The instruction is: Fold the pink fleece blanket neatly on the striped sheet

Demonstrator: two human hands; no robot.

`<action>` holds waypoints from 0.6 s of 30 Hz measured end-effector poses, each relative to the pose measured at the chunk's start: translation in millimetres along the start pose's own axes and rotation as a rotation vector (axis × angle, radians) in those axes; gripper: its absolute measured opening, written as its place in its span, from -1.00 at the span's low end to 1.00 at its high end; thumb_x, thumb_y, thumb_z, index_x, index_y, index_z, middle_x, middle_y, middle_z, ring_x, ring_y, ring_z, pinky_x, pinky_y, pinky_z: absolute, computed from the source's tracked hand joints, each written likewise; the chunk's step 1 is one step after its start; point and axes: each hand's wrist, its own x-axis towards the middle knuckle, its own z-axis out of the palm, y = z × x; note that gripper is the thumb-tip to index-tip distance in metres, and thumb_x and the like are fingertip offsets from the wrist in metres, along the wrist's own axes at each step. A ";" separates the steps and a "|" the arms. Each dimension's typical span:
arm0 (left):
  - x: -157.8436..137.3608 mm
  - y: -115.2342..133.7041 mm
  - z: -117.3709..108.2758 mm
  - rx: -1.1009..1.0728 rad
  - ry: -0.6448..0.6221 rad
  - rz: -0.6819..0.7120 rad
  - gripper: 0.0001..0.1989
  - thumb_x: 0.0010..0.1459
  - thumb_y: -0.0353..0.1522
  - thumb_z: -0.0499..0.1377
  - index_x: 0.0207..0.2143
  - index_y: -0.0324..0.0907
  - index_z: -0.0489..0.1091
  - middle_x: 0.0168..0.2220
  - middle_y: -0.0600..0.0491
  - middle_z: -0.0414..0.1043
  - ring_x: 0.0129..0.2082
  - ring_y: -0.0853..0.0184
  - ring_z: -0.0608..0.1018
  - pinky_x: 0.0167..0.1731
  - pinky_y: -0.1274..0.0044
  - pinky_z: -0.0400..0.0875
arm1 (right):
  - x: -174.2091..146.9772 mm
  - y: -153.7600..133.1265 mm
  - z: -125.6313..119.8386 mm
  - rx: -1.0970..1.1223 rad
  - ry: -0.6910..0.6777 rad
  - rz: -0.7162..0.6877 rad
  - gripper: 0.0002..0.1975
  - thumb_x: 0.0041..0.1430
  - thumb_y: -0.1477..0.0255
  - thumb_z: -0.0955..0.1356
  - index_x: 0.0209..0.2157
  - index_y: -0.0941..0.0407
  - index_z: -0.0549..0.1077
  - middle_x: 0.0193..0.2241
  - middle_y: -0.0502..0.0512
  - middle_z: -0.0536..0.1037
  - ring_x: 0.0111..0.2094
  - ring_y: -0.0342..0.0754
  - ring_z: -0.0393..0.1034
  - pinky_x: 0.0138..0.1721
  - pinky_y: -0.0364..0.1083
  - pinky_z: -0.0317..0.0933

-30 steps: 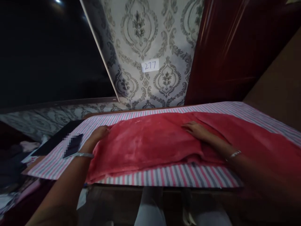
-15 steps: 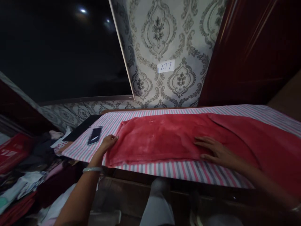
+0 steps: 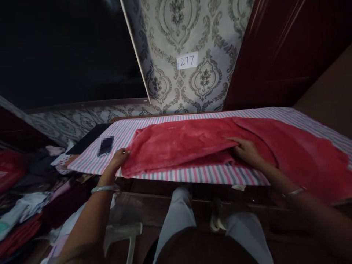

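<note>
A red plush garment (image 3: 178, 143) lies folded and stretched out over a striped cloth (image 3: 203, 175); its exact kind is hidden by the folds. At its left end, my left hand (image 3: 120, 157) has its fingers closed on the edge. My right hand (image 3: 246, 151) pinches the upper layer near the front middle. That layer is lifted there, with slanting creases and a lower layer showing beneath it. The garment's right part spreads past my right forearm and hangs over the front edge.
A phone (image 3: 105, 146) lies on the striped cloth at the left. Piled clothes (image 3: 33, 205) are at lower left. A large dark screen (image 3: 68, 55) hangs behind, beside wallpaper bearing a "277" label (image 3: 187, 60). A pale stool (image 3: 123, 231) is below the table.
My right hand has gone from lying flat on the garment to gripping its upper layer, raising the front edge. My left hand stays at the left end. The view has tilted downward.
</note>
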 end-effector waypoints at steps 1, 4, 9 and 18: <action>-0.2 0.2 -0.2 0.008 -0.004 -0.008 -0.80 0.01 -0.20 0.10 -0.49 -0.15 0.30 -0.46 0.03 0.40 -0.40 0.26 0.47 -0.42 0.50 0.32 | -1.2 -0.9 -0.7 -0.015 0.038 -0.004 -0.51 0.10 0.52 0.20 0.03 0.06 0.52 -0.03 0.13 0.61 -0.04 0.16 0.53 0.04 0.15 0.38; -1.8 -0.9 -0.1 0.034 -0.015 -0.025 -0.85 -0.01 -0.25 0.10 -0.53 -0.12 0.26 -0.48 0.02 0.38 -0.41 0.25 0.46 -0.42 0.49 0.29 | -8.4 2.4 0.9 -0.098 0.016 -0.032 -0.46 0.04 0.56 0.22 0.04 -0.01 0.52 0.08 0.08 0.54 0.10 0.20 0.43 0.10 0.16 0.33; -10.7 -7.0 0.4 0.030 -0.064 -0.001 -0.75 -0.02 -0.20 0.12 -0.62 -0.11 0.22 -0.63 0.13 0.21 -0.51 0.33 0.35 -0.50 0.53 0.15 | -16.6 24.1 6.4 -0.185 -0.192 -0.098 -0.47 0.03 0.51 0.26 0.04 -0.02 0.53 0.04 0.12 0.57 0.11 0.23 0.42 0.11 0.20 0.32; -42.2 -20.7 1.2 -0.198 -0.159 0.071 -0.50 -0.20 0.06 0.25 -0.44 -0.20 0.47 -0.48 0.05 0.47 -0.39 0.22 0.50 -0.42 0.51 0.32 | -3.7 -6.3 10.2 -0.055 -0.204 -0.403 -0.48 0.16 0.30 0.32 0.18 -0.03 0.40 0.17 0.16 0.45 0.21 0.24 0.29 0.21 0.25 0.20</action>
